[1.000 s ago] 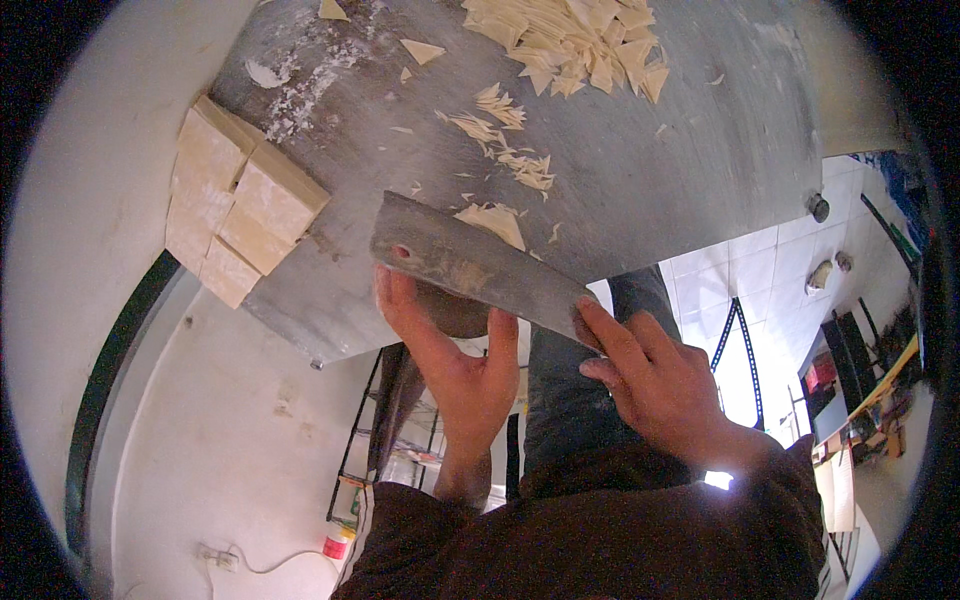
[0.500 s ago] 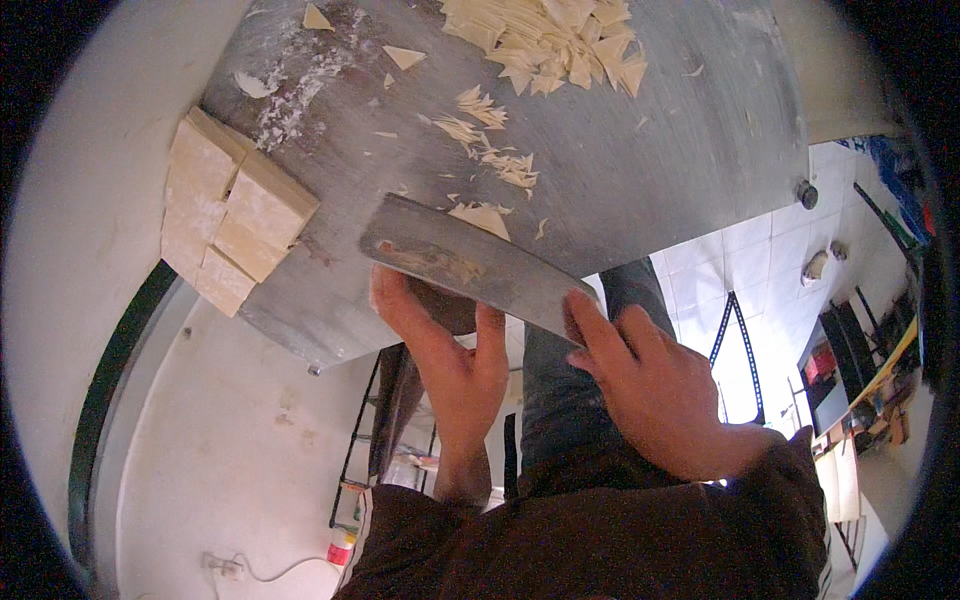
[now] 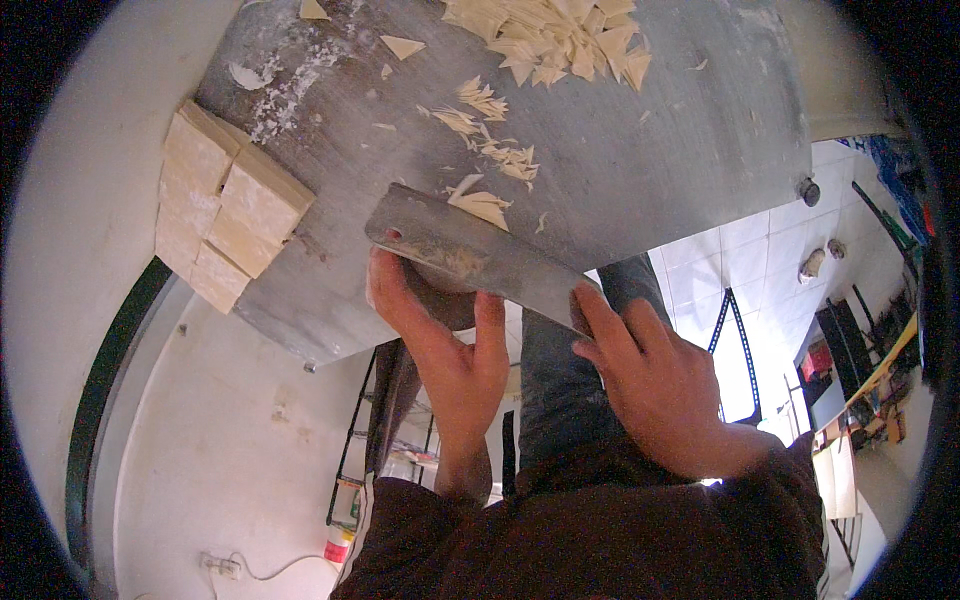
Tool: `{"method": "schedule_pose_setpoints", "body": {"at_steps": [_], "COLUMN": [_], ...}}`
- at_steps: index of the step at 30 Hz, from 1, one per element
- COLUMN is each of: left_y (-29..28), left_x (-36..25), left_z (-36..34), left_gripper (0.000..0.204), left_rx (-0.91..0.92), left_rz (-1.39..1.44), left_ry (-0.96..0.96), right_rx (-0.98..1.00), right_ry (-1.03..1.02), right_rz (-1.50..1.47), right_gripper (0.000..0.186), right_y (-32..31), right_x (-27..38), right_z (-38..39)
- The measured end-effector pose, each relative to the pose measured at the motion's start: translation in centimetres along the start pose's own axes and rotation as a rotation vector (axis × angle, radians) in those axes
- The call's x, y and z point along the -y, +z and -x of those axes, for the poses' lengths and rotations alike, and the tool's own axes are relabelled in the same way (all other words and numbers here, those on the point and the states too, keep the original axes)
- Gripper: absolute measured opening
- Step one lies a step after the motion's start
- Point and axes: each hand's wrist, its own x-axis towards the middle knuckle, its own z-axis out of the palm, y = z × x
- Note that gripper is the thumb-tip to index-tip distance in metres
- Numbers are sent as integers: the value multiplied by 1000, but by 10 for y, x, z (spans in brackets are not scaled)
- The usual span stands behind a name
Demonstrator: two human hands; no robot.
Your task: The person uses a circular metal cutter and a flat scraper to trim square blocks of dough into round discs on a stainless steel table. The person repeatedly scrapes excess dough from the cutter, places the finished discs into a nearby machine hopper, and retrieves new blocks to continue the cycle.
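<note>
Right hand (image 3: pixel 660 385) grip clenched on cleaver (image 3: pixel 475 255); left hand (image 3: pixel 445 340) released, flat under blade; tan dough blocks (image 3: pixel 225 210) left

Food-prep kitchen: floured steel table (image 3: pixel 680 150), dough stacks (image 3: pixel 225 215), tiled floor (image 3: pixel 760 250).

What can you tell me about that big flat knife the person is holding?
The broad grey metal cleaver has a wide rectangular blade, dull and smeared, with a small hole near its left end. It lies slanted across the near edge of the grey metal table, just below a few pale cut strips. The left hand presses fingers up against its left part from below; the right hand grips its right end, hiding the handle.
</note>
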Motion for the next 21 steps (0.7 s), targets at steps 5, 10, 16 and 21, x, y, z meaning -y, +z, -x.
{"method": "schedule_pose_setpoints", "body": {"at_steps": [5, 10, 16, 21], "left_y": [4, 5, 3, 1], "left_x": [3, 3, 0, -3], "left_z": [-1, 1, -4, -5], "left_gripper": [86, 85, 82, 81], "left_rx": [-24, -44, -29, -21], "left_rz": [72, 53, -9, -4], "left_ry": [-30, -31, 21, 0], "right_rx": [-199, -71, -109, -109], "right_ry": [-125, -25, -63, -47], "right_rz": [23, 4, 54, -21], "right_gripper": [47, 46, 45, 45], "right_y": [21, 10, 20, 15], "right_x": [4, -3, 4, 1], "right_z": [-28, -7, -37, -20]}}
